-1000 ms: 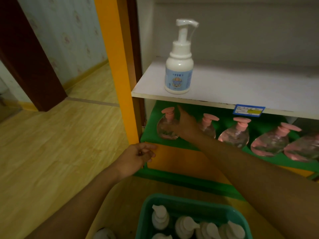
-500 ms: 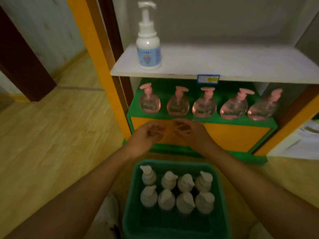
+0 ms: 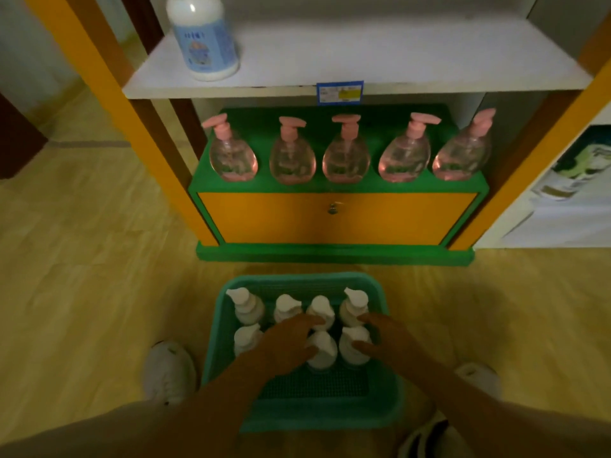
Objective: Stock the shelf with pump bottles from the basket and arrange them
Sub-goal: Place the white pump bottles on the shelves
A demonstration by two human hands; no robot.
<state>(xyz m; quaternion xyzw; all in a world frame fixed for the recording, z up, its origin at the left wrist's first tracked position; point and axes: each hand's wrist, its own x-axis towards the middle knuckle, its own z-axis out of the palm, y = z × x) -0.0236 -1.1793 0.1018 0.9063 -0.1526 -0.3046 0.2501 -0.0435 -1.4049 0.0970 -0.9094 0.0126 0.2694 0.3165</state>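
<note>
A green basket stands on the floor in front of the shelf unit, with several white pump bottles upright inside. My left hand reaches into it, fingers and thumb spread either side of a front-row bottle and touching it. My right hand is spread the same way beside the neighbouring bottle. The fingers of both hands look fairly straight, not closed. One white bottle with a blue label stands at the left end of the white shelf.
Several pink pump bottles line the green lower shelf above an orange locked panel. A price tag hangs on the white shelf's edge. Orange posts flank the unit. My shoes stand either side of the basket.
My view tipped downward from the shelf to the basket. Both hands dropped from in front of the orange panel into the basket and reached the bottles.
</note>
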